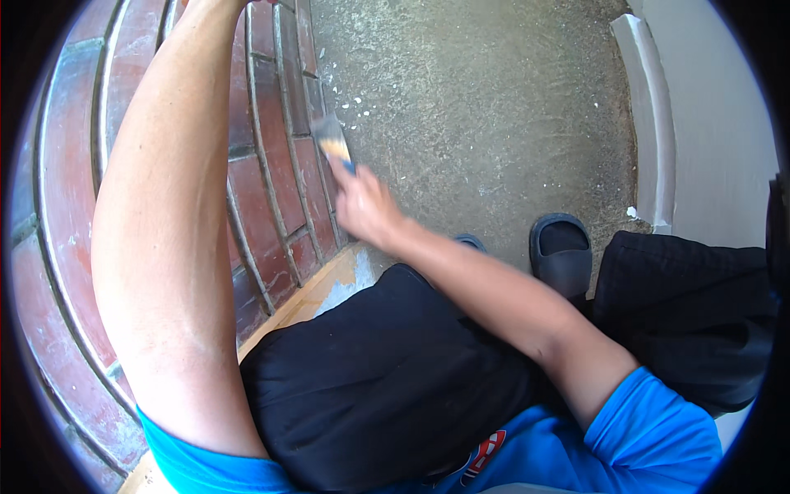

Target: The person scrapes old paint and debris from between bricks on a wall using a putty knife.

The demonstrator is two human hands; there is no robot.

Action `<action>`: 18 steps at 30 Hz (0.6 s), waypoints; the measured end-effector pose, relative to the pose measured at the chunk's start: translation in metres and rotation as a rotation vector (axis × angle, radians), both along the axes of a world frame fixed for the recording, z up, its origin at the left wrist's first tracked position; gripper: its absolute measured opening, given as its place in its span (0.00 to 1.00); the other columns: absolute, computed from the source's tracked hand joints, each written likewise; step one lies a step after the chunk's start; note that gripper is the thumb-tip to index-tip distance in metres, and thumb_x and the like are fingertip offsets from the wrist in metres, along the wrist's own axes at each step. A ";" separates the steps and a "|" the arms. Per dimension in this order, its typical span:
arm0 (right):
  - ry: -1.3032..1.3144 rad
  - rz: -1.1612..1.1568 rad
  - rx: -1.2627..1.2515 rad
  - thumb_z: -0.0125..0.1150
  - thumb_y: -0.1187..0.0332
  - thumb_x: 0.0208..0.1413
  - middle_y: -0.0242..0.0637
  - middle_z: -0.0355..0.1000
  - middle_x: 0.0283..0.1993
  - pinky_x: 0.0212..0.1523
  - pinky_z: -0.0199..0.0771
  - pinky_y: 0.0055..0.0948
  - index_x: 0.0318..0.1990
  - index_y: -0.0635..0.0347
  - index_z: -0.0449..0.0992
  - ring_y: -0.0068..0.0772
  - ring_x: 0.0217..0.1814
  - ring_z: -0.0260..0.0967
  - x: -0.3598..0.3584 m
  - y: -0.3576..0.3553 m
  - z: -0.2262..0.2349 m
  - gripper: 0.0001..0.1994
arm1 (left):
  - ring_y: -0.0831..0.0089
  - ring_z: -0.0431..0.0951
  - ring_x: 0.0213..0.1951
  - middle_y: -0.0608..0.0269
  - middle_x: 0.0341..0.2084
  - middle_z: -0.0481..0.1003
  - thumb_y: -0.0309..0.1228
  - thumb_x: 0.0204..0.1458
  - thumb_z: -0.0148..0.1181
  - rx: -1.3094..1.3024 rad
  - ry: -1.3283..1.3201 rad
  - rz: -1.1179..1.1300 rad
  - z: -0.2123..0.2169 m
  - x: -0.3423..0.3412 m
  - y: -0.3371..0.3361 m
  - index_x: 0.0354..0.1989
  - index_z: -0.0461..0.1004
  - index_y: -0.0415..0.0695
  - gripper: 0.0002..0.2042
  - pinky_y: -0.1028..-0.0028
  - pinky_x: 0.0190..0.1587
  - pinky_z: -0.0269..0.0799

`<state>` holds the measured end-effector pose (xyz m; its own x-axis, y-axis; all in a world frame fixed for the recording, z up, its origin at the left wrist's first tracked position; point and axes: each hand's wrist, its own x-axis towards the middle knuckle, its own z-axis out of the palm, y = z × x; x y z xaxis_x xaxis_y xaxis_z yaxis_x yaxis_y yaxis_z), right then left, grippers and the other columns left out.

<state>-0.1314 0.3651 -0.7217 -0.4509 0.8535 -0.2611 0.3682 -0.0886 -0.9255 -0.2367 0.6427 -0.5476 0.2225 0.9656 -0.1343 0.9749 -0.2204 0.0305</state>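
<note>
My right hand point(370, 206) is closed on a small flat brush point(333, 144) with a pale grey, wide end, a yellowish middle and a bit of blue near the fingers. Motion blurs its tip, which is where the brick wall point(284, 181) meets the rough concrete floor point(469, 107). One finger lies along the brush. White flecks point(355, 104) are scattered on the floor just beyond it. My left arm point(169, 222) reaches forward along the wall. The left hand is almost wholly beyond the upper edge, so its fingers and anything in them are hidden.
Black trousers point(370, 362) cover my bent legs, and a dark slipper point(562, 251) is on the floor. A tan board point(300, 296) with a whitish patch runs beside my knee. On the right, a pale raised edging point(650, 123) borders a light grey surface point(716, 140).
</note>
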 end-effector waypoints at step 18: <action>-0.162 0.059 0.013 0.51 0.75 0.46 0.68 0.66 0.47 0.47 0.74 0.56 0.66 0.58 0.59 0.71 0.43 0.71 0.004 0.016 0.026 0.34 | 0.61 0.80 0.29 0.49 0.23 0.78 0.32 0.40 0.57 -0.017 -0.076 0.016 -0.008 0.000 0.003 0.33 0.76 0.37 0.12 0.64 0.37 0.74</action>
<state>-0.1272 0.3815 -0.6959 -0.4535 0.8305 -0.3234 0.5171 -0.0503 -0.8544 -0.2367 0.6460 -0.5551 0.2173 0.9669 -0.1336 0.9730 -0.2037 0.1082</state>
